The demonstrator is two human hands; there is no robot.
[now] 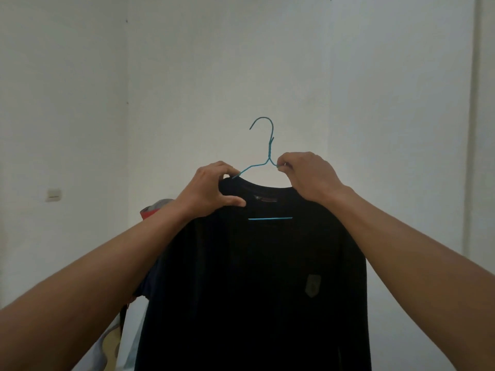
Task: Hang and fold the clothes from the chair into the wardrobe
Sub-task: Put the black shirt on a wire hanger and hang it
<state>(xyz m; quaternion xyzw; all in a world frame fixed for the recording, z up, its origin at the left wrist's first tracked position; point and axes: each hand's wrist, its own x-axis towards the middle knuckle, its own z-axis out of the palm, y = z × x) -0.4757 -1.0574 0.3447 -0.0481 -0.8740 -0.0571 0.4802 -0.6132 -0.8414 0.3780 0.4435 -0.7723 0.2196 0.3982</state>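
A black long-sleeved shirt [257,277] hangs in front of me on a blue wire hanger [269,145], held up at chest height. The hanger's hook sticks up above the collar, and its bottom bar shows through the neck opening. My left hand [211,188] grips the shirt's left shoulder at the collar, thumb across the fabric. My right hand [308,175] pinches the hanger's right arm and the collar beside it. A small grey badge sits on the shirt's chest.
A plain white wall [241,62] fills the background, with a light switch [53,194] at the left. Behind the shirt at lower left, more clothes [152,208] are piled up, mostly hidden. The wardrobe is out of view.
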